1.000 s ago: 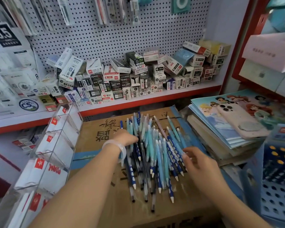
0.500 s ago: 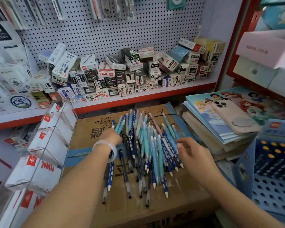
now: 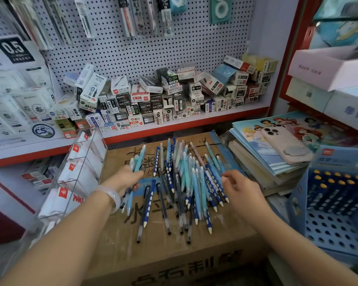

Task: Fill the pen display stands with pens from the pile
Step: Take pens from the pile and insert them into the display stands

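A pile of blue, teal and dark pens (image 3: 186,182) lies spread on a cardboard box (image 3: 174,250). My left hand (image 3: 125,179), with a pale bangle at the wrist, grips a small bunch of light-blue pens (image 3: 137,162) at the pile's left edge. My right hand (image 3: 239,187) hovers at the pile's right edge, fingers loosely bent over the dark-blue pens; I cannot see it holding one. A clear acrylic tiered stand (image 3: 79,172) stands to the left. A blue perforated stand (image 3: 337,207) with several pens in its holes stands at the right.
A red-edged shelf (image 3: 174,122) behind the box carries many small refill boxes under a pegboard. To the right, a stack of notebooks (image 3: 267,157) holds a phone (image 3: 285,144). White cartons sit on the far-right shelving.
My left hand has closed on a few light-blue pens and drawn them left, away from the pile. My right hand has stayed at the pile's right edge.
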